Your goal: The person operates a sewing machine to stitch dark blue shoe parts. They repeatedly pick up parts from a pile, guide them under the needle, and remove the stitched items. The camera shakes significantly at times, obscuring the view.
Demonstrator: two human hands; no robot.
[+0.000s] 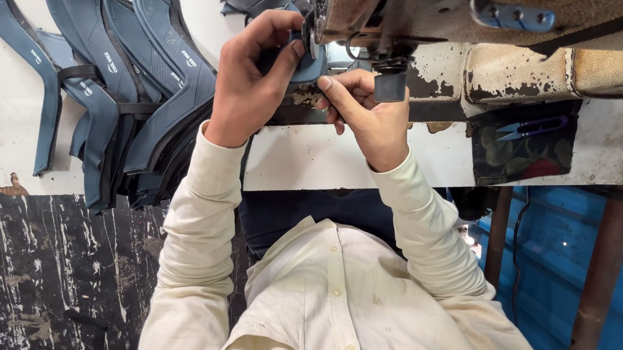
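Observation:
My left hand [249, 79] grips a small blue shoe-upper piece [308, 67] and presses it against the needle area of a worn, rusty sewing machine [475, 34]. Just to its right, my right hand [368, 110] pinches the lower edge of the same piece, fingers curled beside the dark presser part [390, 87]. Both hands touch the piece, most of which they and the machine head hide. Both of my arms are in cream shirt sleeves.
A pile of long blue shoe-upper pieces [131, 94] lies on the white table [312, 157] to the left. Purple thread snips [534, 126] rest on a dark floral cloth [522, 147] at the right. A rusty pipe leg [601, 282] stands at the lower right.

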